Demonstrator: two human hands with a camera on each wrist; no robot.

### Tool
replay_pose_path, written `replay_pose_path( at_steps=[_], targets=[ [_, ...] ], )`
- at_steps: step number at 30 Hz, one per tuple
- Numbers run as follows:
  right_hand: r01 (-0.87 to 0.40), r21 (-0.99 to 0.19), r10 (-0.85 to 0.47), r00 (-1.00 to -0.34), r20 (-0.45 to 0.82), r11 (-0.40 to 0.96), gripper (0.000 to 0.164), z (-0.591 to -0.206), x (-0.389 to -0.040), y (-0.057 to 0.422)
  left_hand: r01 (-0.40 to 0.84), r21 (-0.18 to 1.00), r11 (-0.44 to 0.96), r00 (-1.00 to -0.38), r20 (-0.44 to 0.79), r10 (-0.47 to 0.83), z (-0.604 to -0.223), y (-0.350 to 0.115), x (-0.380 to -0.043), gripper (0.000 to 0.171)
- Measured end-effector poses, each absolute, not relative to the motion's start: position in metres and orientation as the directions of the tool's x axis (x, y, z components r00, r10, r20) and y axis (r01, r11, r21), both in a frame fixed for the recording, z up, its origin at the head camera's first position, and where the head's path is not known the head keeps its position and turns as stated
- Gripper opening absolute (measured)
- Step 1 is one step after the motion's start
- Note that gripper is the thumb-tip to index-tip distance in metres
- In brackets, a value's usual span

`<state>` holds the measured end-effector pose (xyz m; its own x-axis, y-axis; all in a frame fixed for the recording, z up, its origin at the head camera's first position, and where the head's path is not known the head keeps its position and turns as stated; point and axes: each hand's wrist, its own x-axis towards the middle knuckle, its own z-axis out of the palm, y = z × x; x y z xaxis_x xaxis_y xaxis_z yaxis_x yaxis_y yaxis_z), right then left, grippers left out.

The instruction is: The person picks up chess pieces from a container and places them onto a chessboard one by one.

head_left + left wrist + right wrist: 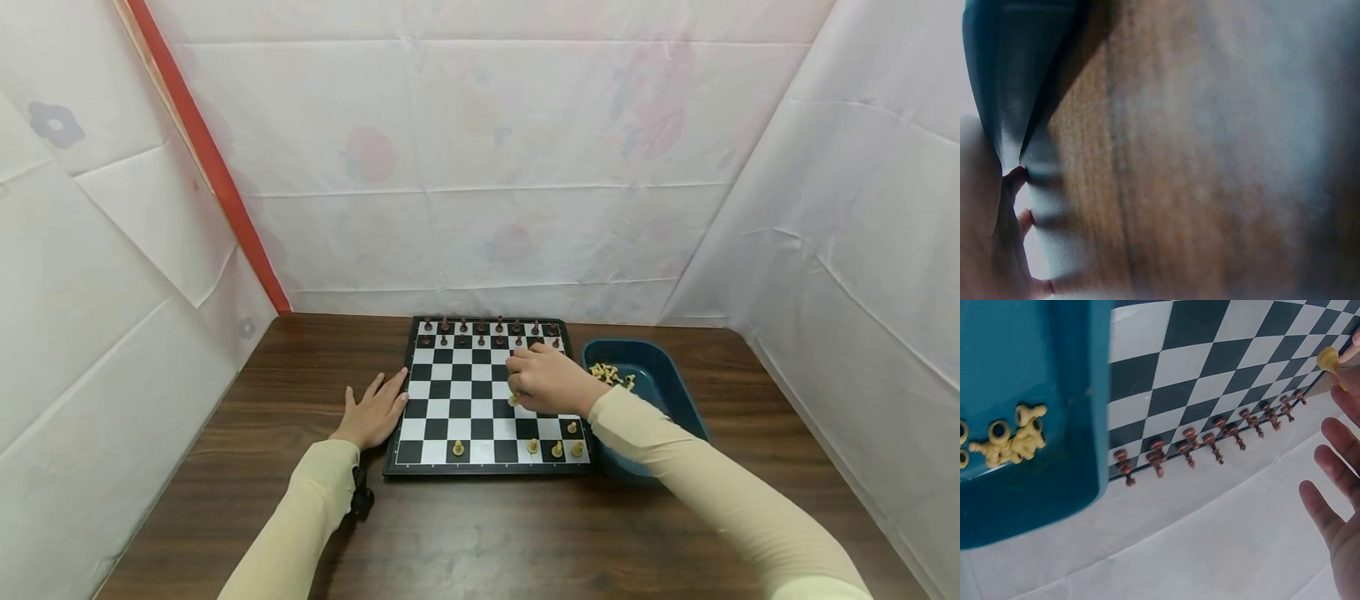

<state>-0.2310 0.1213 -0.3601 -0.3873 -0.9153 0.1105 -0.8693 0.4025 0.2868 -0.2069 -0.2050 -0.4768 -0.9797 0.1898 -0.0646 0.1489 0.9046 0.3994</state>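
A black-and-white chessboard (pixel 461 388) lies on the table. My right hand (pixel 553 382) reaches over its right half, pinching a pale yellow chess piece (pixel 1329 359) by thumb and index finger; the other fingers are spread in the right wrist view. Which piece it is, the fingers hide. Flat beside the board, my left hand (pixel 372 412) touches its left edge with outstretched fingers. Dark red chess pieces (pixel 482 327) stand in two rows along the far side. Several yellow pieces stand near the close side, among them one yellow piece (pixel 458 448) left of the middle.
To the board's right sits a blue plastic bin (pixel 667 379) holding a heap of yellow chess pieces (pixel 607 375); my right forearm crosses above it. The brown wooden table (pixel 480 533) meets white sheets (pixel 480 242) at the back and sides.
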Motion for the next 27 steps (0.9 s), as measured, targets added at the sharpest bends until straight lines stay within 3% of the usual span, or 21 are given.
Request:
replay_pose_path(
  at_steps=[27],
  targets=[
    [-0.907,0.262,-0.942,-0.335,0.024,0.330,0.011,-0.375,-0.222,0.066,0.127,0.400,0.908,-0.980,-0.089,0.176,-0.478,-0.204,-0.207,0.056]
  ],
)
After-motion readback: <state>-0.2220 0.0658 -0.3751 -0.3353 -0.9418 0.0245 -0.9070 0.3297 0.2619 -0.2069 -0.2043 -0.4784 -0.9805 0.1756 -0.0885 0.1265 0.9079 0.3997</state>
